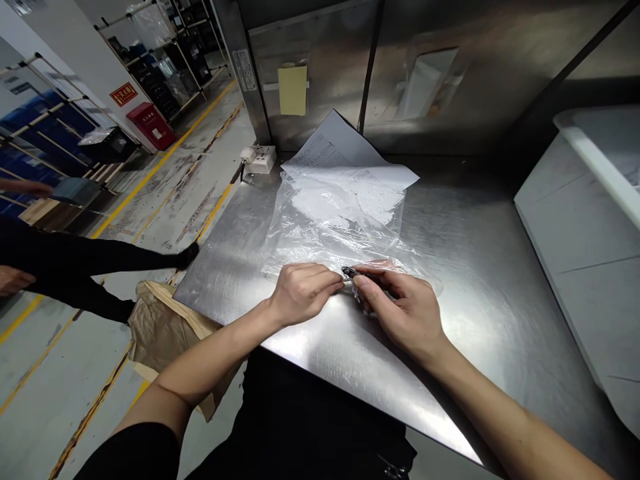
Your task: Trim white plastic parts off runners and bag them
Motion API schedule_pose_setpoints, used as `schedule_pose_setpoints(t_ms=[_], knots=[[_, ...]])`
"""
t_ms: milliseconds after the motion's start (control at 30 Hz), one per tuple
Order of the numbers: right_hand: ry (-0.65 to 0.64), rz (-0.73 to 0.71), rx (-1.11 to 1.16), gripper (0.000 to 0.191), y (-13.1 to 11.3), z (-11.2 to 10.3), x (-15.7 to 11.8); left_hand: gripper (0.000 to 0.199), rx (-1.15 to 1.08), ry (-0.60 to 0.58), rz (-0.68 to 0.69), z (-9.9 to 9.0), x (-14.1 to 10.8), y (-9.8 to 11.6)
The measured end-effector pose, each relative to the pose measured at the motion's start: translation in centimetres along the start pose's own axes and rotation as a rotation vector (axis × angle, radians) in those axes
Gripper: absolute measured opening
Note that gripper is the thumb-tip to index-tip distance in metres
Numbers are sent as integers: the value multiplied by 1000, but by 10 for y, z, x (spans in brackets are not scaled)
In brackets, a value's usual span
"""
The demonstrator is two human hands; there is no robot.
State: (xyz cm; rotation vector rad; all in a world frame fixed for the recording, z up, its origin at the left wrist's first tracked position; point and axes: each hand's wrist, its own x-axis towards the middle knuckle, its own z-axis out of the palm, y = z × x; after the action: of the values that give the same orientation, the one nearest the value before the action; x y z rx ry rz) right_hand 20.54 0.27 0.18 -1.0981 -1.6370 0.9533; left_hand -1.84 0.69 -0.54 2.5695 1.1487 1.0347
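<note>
My left hand is closed in a pinch at the near edge of a clear plastic bag, with a thin pale piece showing at its fingertips. My right hand grips a small dark tool, its tip beside the pale piece and close to the left fingertips. The tool's exact kind is hidden by the fingers. Beneath and beyond both hands, the clear plastic bag lies flat on the metal table, holding many small white bits. A printed paper sheet sits at the bag's far end.
A white power socket stands at the table's far left corner. To the right is a large pale bin. Brown paper sacking lies below the left edge. Another person's legs are on the floor at left.
</note>
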Motion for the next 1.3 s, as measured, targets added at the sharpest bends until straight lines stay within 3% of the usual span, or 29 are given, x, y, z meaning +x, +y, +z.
schedule_pose_setpoints(t_ms=[267, 500, 900, 1300], knots=[[-16, 59, 25, 36, -5, 0, 5, 25, 37, 43, 30, 3, 0, 1], [73, 118, 66, 28, 3, -7, 10, 26, 19, 42, 6, 0, 2, 3], [2, 83, 75, 30, 7, -4, 9, 16, -23, 122, 85, 1, 3, 3], [-5, 82, 13, 35, 3, -4, 9, 15, -15, 99, 109, 2, 2, 3]])
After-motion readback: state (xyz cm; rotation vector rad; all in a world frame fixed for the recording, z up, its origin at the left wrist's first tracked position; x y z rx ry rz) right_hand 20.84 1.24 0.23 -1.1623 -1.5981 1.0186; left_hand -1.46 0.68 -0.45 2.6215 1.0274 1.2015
